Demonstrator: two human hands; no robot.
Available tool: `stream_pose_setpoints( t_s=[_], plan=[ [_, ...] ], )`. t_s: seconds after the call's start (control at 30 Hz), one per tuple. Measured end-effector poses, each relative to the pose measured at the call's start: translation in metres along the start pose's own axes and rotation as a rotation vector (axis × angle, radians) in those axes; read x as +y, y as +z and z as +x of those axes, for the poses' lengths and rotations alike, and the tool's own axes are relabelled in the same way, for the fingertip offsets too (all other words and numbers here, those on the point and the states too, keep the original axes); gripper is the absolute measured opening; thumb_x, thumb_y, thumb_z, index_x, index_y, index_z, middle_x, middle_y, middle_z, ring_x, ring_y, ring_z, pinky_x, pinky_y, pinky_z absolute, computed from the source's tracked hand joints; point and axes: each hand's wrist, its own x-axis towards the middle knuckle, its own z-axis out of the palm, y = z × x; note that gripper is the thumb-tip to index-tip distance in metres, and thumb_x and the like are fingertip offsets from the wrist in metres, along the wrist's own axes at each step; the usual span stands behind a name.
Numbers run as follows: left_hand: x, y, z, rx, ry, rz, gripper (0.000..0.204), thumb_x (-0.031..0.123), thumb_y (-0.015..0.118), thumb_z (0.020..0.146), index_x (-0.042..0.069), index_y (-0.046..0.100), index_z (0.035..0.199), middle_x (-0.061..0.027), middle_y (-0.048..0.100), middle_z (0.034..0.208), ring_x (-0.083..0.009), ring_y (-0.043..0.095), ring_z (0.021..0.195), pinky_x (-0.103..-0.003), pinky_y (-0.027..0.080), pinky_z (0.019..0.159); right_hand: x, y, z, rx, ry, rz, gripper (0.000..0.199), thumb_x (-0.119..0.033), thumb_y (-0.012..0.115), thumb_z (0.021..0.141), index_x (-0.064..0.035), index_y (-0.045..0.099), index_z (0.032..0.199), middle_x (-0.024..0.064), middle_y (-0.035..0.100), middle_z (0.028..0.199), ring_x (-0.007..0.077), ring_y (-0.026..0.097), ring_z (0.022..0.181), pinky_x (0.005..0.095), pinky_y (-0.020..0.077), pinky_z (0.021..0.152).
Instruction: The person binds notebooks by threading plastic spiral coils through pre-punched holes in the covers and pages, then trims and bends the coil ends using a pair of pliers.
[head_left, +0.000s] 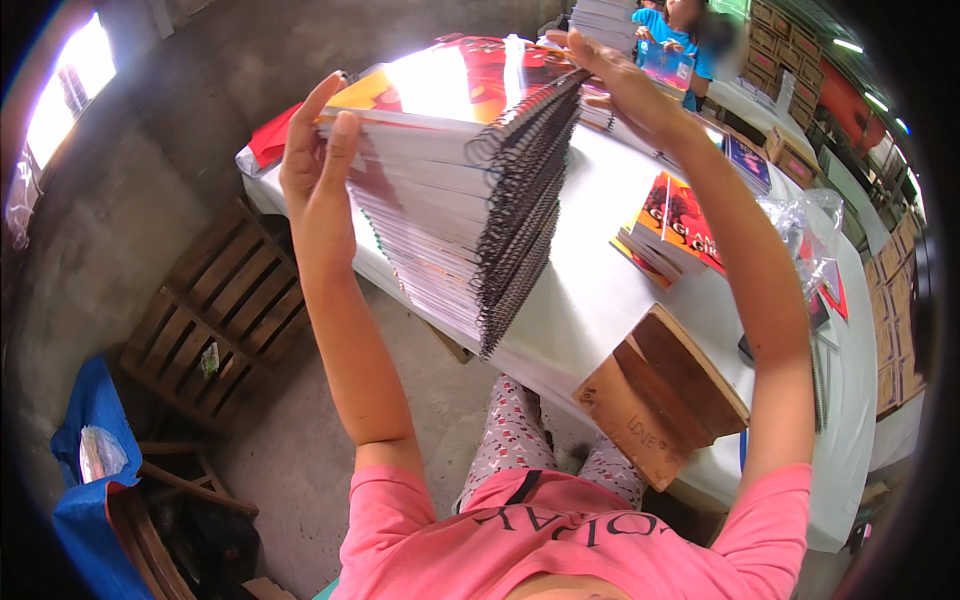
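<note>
A tall stack of spiral-bound notebooks (455, 190) with glossy red and yellow covers stands on the white table (590, 300). Its black wire spines face right and toward me. My left hand (315, 165) presses flat against the stack's left side near the top, fingers pointing up. My right hand (610, 80) rests on the top far right corner of the stack, fingers over the top cover. Both arms reach up from the lower edge.
A smaller pile of notebooks (675, 235) lies to the right, with clear plastic wrap (810, 235) beyond it. A wooden block jig (660, 395) sits at the table's near edge. A wooden pallet (215, 310) lies on the floor at left. Another person in blue (675, 45) stands at the far end.
</note>
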Motion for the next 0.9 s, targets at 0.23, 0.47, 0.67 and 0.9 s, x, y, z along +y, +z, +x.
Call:
stream_pose_setpoints(
  t_s=[0.23,0.47,0.67,0.9],
  plan=[
    [-0.009,0.003,0.002,0.042,0.117,0.124,0.048,0.027,0.054,0.093,0.004,0.042,0.134,-0.0139,0.050,0.130,-0.0158,0.050,0.114,-0.031,0.036,0.101,0.008,0.024,0.044,0.130,-0.015,0.281,0.084,-0.067,0.035,0.088,-0.0005,0.029,0.140,0.0172,0.042,0.133,0.0233,0.042,0.117,0.0377,0.0350,0.096],
    [-0.018,-0.010,0.005,0.010,0.088,0.079,0.048,0.024,0.054,0.093,0.002,0.040,0.134,-0.0146,0.048,0.133,-0.0194,0.048,0.118,-0.032,0.035,0.102,0.012,0.020,0.026,0.196,-0.043,0.249,0.079,-0.065,0.029,0.091,-0.0018,0.036,0.137,0.0125,0.056,0.117,0.0168,0.054,0.097,0.0308,0.0425,0.087],
    [0.005,-0.016,-0.017,0.406,0.183,0.190,0.048,0.035,0.053,0.093,0.004,0.045,0.129,-0.0107,0.051,0.129,-0.0196,0.045,0.121,-0.040,0.028,0.099,0.147,-0.122,-0.079,0.531,0.351,-0.344,0.093,-0.052,0.071,0.071,-0.0040,0.031,0.140,0.0272,0.039,0.136,0.0361,0.036,0.129,0.0453,0.0300,0.105],
    [0.035,0.056,-0.109,0.536,0.777,0.272,0.030,0.025,0.050,0.090,0.008,0.047,0.115,-0.0130,0.050,0.117,-0.0270,0.049,0.111,-0.040,0.039,0.092,0.225,-0.107,-0.180,0.516,1.186,0.034,0.040,-0.053,0.067,0.078,-0.0144,0.062,0.087,0.0009,0.066,0.067,0.0140,0.058,0.049,0.0397,0.0463,0.054]
  ],
)
